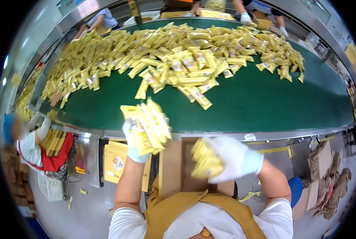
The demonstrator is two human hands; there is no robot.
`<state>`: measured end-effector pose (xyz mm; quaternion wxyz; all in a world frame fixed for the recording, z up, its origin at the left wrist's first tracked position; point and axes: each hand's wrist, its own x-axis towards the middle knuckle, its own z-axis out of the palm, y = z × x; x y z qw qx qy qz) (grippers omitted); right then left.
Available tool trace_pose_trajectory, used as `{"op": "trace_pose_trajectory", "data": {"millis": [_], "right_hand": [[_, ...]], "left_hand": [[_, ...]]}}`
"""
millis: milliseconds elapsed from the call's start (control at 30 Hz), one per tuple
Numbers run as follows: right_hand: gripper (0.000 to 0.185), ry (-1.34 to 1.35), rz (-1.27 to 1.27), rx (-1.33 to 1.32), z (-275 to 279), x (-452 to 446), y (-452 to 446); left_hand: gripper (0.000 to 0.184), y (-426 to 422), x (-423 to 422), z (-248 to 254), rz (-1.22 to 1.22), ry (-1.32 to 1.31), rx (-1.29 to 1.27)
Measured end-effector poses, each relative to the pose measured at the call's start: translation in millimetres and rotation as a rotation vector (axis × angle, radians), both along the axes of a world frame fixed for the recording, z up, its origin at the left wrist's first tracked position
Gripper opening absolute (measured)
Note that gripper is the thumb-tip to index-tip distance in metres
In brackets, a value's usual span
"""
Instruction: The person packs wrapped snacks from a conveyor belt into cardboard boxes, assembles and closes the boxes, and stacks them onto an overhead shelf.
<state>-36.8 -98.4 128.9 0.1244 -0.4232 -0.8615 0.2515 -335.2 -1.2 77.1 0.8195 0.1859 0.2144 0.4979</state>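
My left hand, in a white glove, grips a row of yellow packets by their side, just over the near edge of the conveyor belt. These packets stand face to face like a fanned stack. Lower and to the right, my gloved right hand is closed around another bunch of yellow packets, smeared by motion. That bunch hangs over the right part of an open cardboard box in front of my body. My right fingertips are partly hidden by the packets, and so is some of the box's inside.
The green belt carries a big heap of yellow packets. Printed yellow cartons stand left of the box. A co-worker is at the left, others across the belt. Brown sacks pile up at right; some packets lie on the floor.
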Motion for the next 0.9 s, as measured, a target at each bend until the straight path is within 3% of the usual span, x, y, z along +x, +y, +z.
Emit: {"op": "trace_pose_trajectory", "data": {"millis": [33, 100, 133, 200, 233, 267, 300, 367, 400, 433, 633, 767, 867, 900], "right_hand": [[0.101, -0.296, 0.071, -0.025, 3, -25, -10], [0.091, -0.688, 0.189, -0.041, -26, -67, -21], [0.088, -0.757, 0.231, -0.056, -37, -82, -20], [0.082, -0.901, 0.303, -0.086, -58, -103, -17], [0.077, -0.862, 0.319, -0.161, -64, -108, -16], [0.072, -0.819, 0.334, -0.235, -75, -111, -15], [0.072, -0.642, 0.31, -0.203, -129, -107, -25], [0.07, -0.297, 0.307, -0.128, -233, -100, -45], [0.071, -0.337, 0.318, -0.17, -235, -98, -50], [0.072, -0.378, 0.331, -0.213, -235, -97, -53], [0.066, -0.655, 0.381, -0.319, -156, -103, -46], [0.056, -0.633, 0.182, -0.26, -229, -115, -63], [0.054, -0.563, 0.105, -0.407, -224, -113, -63], [0.052, -0.609, 0.092, -0.483, -191, -114, -58]], "left_hand": [[0.091, -11, 8, 9, -0.019, -0.016, 0.018], [0.091, -31, 24, 27, -0.114, -0.05, 0.041], [0.089, -39, 32, 28, -0.158, -0.054, 0.007], [0.088, -55, 39, 16, -0.242, 0.2, 0.115], [0.094, -50, 42, 10, -0.42, 0.398, 0.175], [0.106, -56, 46, 7, -0.432, 0.411, 0.503], [0.118, -61, 51, 11, -0.388, 0.396, 0.811], [0.131, -59, 59, -6, -0.357, 0.892, 1.293], [0.131, -59, 67, -8, -0.228, 1.057, 1.577], [0.126, -61, 70, -18, -0.165, 1.128, 1.646], [0.112, -82, 76, -39, -0.093, 1.654, 1.625], [0.109, -82, 79, -48, -0.211, 1.815, 1.619], [0.1, -79, 89, -61, -0.362, 1.965, 1.634], [0.096, -79, 93, -69, -0.411, 2.03, 1.639]]}}
